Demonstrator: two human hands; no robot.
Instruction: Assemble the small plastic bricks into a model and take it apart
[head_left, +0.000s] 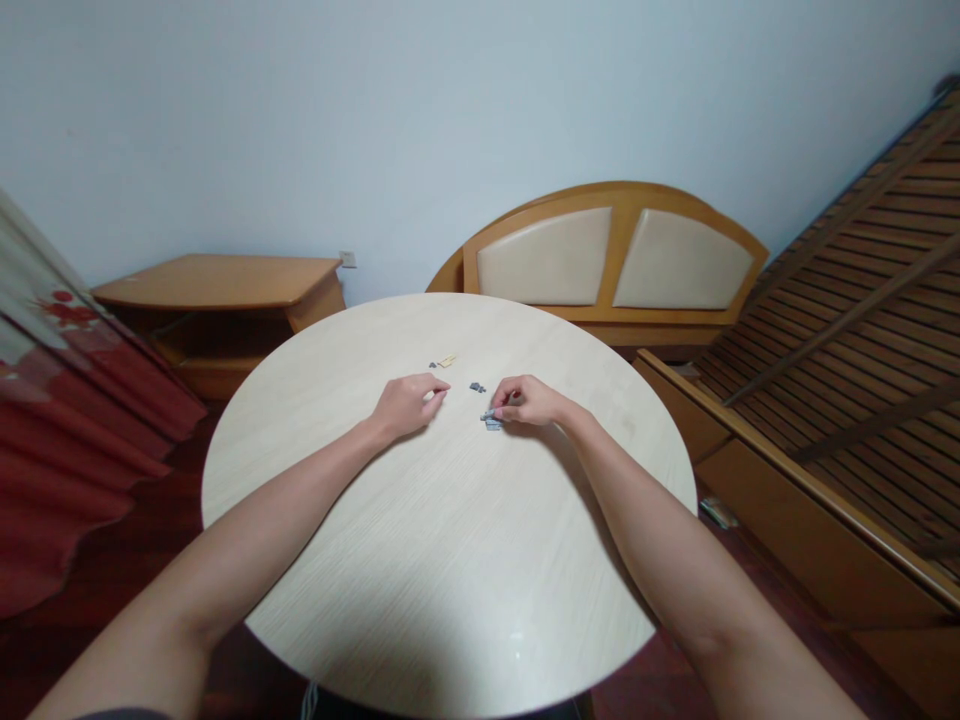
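Fingers of the right hand (529, 400) were clamped on a small grey piece (489, 417), held at the surface of the round pale wood table (450, 580). Fingers of the left hand (409, 405) were drawn together; whether anything was held could not be told. A second grey piece (478, 387) was seen between the hands, with a tiny grey bit (433, 365) and a tan strip (448, 360) just beyond the left hand.

Landmark: round pale wood-grain table (420, 570)
Behind table: cream-padded wooden headboard (615, 258), placed upright
Right of table: slatted wooden bed base (847, 350), propped at a tilt
Left of table: low wooden cabinet (217, 290); red floral curtain (67, 430), hung
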